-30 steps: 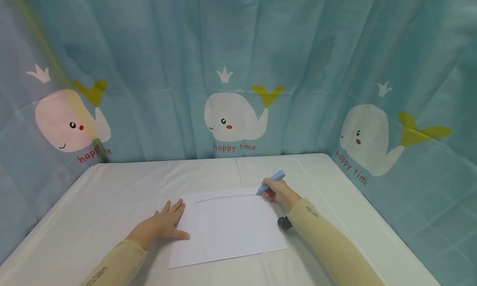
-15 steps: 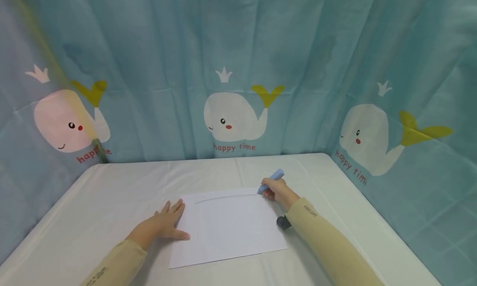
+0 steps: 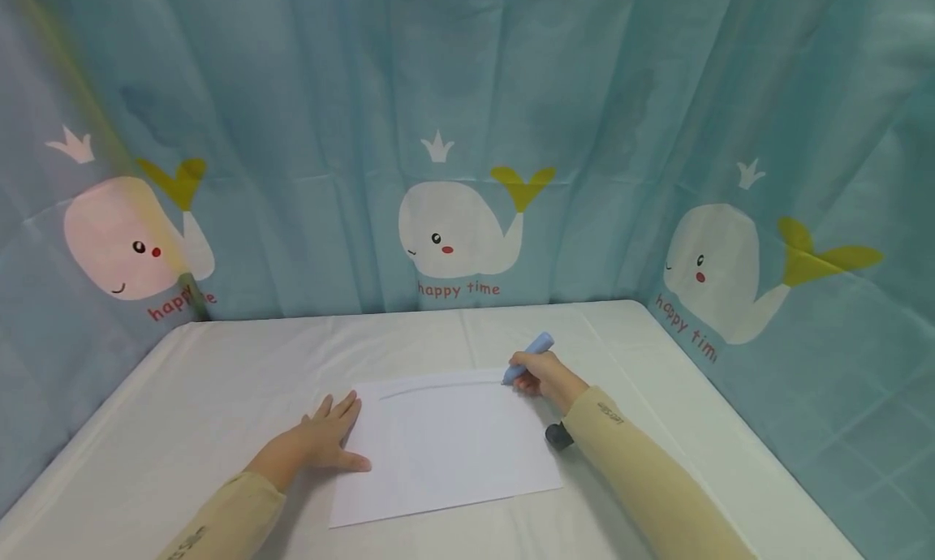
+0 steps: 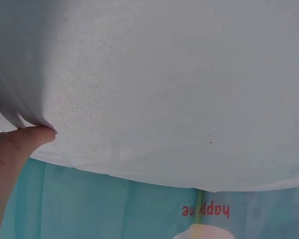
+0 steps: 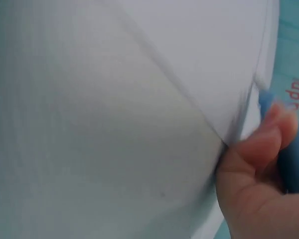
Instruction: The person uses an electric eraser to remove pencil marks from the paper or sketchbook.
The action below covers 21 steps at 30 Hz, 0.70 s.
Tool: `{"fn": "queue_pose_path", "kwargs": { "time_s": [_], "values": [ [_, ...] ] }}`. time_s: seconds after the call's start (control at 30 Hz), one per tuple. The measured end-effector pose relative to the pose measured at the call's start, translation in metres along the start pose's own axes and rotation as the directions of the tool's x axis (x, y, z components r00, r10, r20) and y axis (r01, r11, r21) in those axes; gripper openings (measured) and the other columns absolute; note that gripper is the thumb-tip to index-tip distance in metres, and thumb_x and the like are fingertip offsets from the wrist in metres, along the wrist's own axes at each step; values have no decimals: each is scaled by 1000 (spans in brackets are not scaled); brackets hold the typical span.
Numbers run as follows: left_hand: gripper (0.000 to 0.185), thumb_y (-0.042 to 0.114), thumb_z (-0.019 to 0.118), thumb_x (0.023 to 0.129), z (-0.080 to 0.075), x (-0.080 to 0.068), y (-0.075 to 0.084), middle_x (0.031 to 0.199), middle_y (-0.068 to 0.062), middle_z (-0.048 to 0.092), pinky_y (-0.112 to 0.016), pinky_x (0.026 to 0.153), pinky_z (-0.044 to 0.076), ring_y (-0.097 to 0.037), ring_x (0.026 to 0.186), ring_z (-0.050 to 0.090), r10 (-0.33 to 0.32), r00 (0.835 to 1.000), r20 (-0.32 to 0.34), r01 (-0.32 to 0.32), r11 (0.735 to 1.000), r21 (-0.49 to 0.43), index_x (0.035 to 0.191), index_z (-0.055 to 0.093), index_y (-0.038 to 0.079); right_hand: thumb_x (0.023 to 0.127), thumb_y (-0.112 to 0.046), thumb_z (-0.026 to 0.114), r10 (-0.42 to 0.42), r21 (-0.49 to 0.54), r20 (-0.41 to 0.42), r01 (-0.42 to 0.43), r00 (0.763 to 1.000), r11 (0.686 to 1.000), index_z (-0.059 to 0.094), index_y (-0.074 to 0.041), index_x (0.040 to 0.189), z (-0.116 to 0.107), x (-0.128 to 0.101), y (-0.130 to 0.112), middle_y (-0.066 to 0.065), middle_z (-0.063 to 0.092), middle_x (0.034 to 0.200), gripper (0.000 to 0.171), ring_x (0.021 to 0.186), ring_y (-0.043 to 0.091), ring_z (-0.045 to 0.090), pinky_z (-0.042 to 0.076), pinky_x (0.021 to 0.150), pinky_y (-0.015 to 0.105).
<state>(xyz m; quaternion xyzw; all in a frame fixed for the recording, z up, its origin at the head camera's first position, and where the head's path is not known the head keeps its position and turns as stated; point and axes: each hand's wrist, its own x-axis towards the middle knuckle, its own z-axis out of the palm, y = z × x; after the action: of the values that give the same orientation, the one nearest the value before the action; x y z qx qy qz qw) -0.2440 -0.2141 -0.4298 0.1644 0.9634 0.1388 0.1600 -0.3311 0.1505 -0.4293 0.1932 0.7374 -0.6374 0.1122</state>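
A white sheet of paper lies on the table, with one thin, slightly curved line drawn near its far edge. My right hand pinches a blue marker at the paper's far right corner; its tip is at the right end of the line. Whether the tip touches the paper I cannot tell. The marker also shows in the right wrist view, between thumb and fingers. With fingers spread, my left hand rests on the paper's left edge, its thumb on the sheet. Only part of this hand appears in the left wrist view.
A white cloth covers the table. A small dark object shows beside my right sleeve, at the paper's right edge. Blue curtains printed with whales hang behind the table and along its sides.
The marker tip lifts slightly beyond the line's right end, then comes back down toward it. My left hand stays in place on the paper.
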Motion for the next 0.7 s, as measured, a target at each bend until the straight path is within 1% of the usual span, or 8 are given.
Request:
{"fn": "queue_pose_path", "kwargs": {
  "time_s": [0.13, 0.3, 0.47, 0.57, 0.7],
  "values": [
    [113, 55, 78, 72, 0, 0, 0, 155, -31, 15, -77, 101, 10, -60, 137, 5, 7, 1000, 2, -7, 1000, -7, 147, 26, -11, 87, -12, 62, 8, 35, -11, -7, 1000, 999, 58, 3, 90, 1, -1, 0, 4, 56, 56, 15, 45, 8, 51, 42, 46, 18],
    [114, 56, 78, 72, 1, 0, -1, 155, -31, 14, -77, 101, 10, -59, 137, 4, 11, 1000, 4, -11, 1000, -15, 147, 25, -11, 86, -10, 61, -7, 56, -32, 8, 999, 998, 57, 4, 92, 1, -2, 1, 4, 55, 55, 15, 44, 8, 50, 40, 45, 18],
    [114, 56, 78, 72, 1, 1, -1, 155, -31, 13, -77, 100, 9, -60, 137, 4, 18, 1000, 12, -17, 999, -32, 147, 24, -11, 86, -10, 62, 1, 46, -50, 1, 999, 999, 56, 4, 94, 2, -2, 1, 4, 55, 56, 17, 44, 7, 49, 40, 45, 18],
    [114, 55, 78, 72, 1, 1, 0, 155, -31, 14, -77, 100, 10, -60, 137, 4, 18, 1000, 11, -18, 999, -30, 147, 24, -11, 86, -10, 62, 0, 5, -24, 0, 1000, 1000, 58, 5, 94, 3, -2, 1, 5, 56, 56, 17, 45, 8, 50, 41, 45, 18],
    [114, 55, 79, 72, 0, 0, 0, 155, -30, 14, -77, 100, 10, -59, 137, 5, 9, 1000, 3, -9, 1000, -18, 147, 25, -11, 87, -10, 62, 5, 16, -3, -5, 1000, 1000, 58, 5, 95, 3, -2, 0, 5, 56, 57, 17, 46, 8, 51, 43, 47, 18]
  ]
}}
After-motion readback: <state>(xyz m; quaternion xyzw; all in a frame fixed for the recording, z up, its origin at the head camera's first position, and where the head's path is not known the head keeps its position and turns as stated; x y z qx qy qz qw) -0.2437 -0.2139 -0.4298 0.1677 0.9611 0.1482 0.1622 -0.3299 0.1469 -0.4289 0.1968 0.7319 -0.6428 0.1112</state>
